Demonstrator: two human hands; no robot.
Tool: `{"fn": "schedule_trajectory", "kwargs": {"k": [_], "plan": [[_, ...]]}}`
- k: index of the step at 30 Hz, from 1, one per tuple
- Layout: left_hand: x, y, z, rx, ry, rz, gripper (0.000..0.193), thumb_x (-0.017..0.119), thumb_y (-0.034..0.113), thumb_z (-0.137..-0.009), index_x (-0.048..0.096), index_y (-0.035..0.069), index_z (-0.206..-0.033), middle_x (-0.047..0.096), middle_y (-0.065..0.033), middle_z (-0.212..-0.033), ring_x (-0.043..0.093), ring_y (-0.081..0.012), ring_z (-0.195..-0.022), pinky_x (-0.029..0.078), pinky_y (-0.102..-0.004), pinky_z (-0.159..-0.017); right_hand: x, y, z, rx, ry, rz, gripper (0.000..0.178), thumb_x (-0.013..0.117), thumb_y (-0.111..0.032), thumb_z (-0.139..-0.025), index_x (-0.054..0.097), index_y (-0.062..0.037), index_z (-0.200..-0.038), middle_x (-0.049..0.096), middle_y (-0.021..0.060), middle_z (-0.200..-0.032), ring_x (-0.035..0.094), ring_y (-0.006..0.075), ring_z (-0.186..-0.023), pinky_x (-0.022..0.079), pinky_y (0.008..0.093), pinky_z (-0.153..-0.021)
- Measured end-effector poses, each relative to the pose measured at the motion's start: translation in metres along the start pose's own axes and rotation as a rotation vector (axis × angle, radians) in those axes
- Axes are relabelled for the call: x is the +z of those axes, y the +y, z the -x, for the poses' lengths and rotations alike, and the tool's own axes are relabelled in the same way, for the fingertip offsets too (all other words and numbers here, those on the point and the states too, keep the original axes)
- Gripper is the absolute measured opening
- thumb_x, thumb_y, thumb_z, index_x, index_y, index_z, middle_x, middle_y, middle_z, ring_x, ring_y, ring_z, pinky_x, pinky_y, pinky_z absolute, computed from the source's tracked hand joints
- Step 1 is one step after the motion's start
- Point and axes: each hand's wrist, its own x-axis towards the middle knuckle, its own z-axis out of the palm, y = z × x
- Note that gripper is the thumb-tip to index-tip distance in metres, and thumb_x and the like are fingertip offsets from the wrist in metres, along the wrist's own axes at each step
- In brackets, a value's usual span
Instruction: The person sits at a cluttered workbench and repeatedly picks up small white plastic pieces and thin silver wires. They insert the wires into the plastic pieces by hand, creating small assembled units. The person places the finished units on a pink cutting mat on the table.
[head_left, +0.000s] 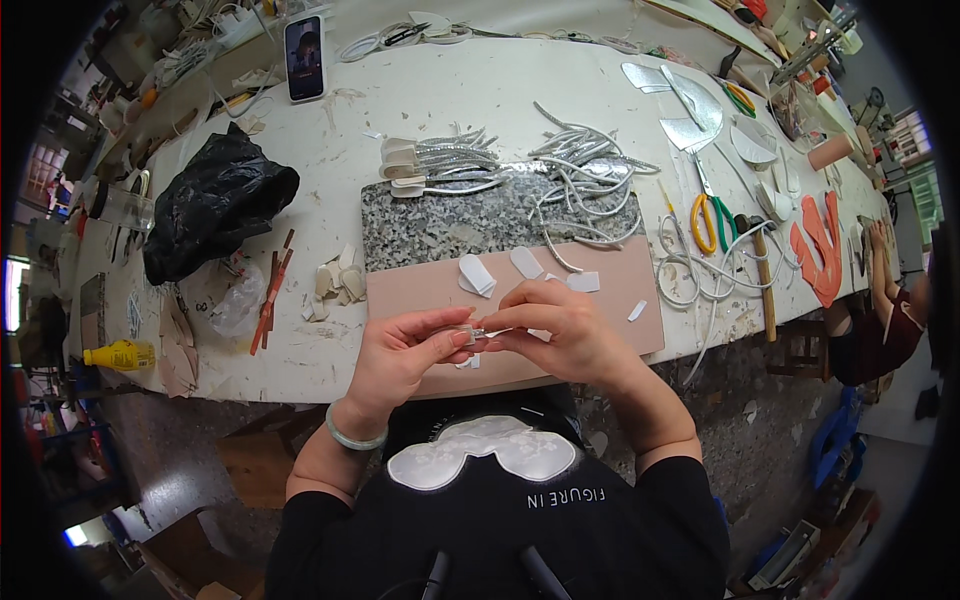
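Note:
My left hand [412, 352] and my right hand [562, 328] meet over the near part of a pink-beige board [610, 290]. Between their fingertips is a small white-and-silver piece [474, 335], mostly covered, its exact kind unclear. The left thumb and fingers pinch it from one side, and the right fingertips close on it from the other. Just beyond the hands lie loose white rounded tabs [477, 274] and small white strips [583, 282]. Farther off, silver cords [455, 160] with pale tabs at one end rest at the speckled grey stone slab [420, 225].
More silver cords [590, 160] spread at the slab's right. Scissors [705, 205], a hammer [765, 280] and white cord [690, 260] lie to the right. A black plastic bag [215, 205], red strips [272, 290] and a yellow bottle [120, 355] are left. A phone [305, 58] stands behind.

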Motion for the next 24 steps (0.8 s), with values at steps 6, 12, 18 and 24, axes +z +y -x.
{"fn": "schedule_trajectory", "kwargs": {"k": [6, 12, 18, 24], "plan": [[-0.023, 0.007, -0.009, 0.096, 0.037, -0.034, 0.045, 0.064, 0.005, -0.091, 0.049, -0.007, -0.132, 0.061, -0.0193, -0.122, 0.066, -0.0264, -0.103, 0.058, -0.0294, -0.082, -0.015, 0.009, -0.039, -0.258, -0.111, 0.406, 0.014, 0.076, -0.012, -0.077, 0.072, -0.0108, -0.090, 0.066, 0.0019, -0.084, 0.063, 0.0177, -0.078, 0.047, 0.0312, -0.069], [-0.063, 0.010, -0.020, 0.415, 0.345, -0.306, 0.066, 0.067, 0.013, -0.091, 0.033, -0.004, -0.144, 0.046, -0.0165, -0.142, 0.055, -0.0236, -0.121, 0.049, -0.0301, -0.097, -0.006, 0.064, -0.136, -0.264, -0.002, 0.537, 0.010, 0.072, -0.022, -0.081, 0.073, -0.0160, -0.089, 0.067, -0.0045, -0.090, 0.060, 0.0148, -0.090, 0.038, 0.0343, -0.084], [-0.106, -0.008, -0.008, 0.379, 0.689, -0.978, 0.042, 0.070, 0.016, -0.088, 0.060, 0.000, -0.125, 0.055, -0.0135, -0.132, 0.051, -0.0242, -0.113, 0.045, -0.0339, -0.094, 0.009, 0.115, -0.162, -0.146, -0.065, 0.821, 0.017, 0.070, -0.028, -0.082, 0.074, -0.0192, -0.097, 0.067, -0.0041, -0.096, 0.056, 0.0152, -0.102, 0.036, 0.0375, -0.089], [-0.128, -0.024, -0.008, 0.374, 0.706, -1.287, 0.036, 0.071, 0.015, -0.084, 0.065, -0.001, -0.116, 0.064, -0.0130, -0.115, 0.051, -0.0280, -0.112, 0.041, -0.0374, -0.097, -0.012, 0.099, -0.143, -0.252, 0.082, 0.673, 0.021, 0.071, -0.029, -0.082, 0.072, -0.0152, -0.098, 0.066, -0.0011, -0.101, 0.055, 0.0173, -0.105, 0.036, 0.0384, -0.089]]}}
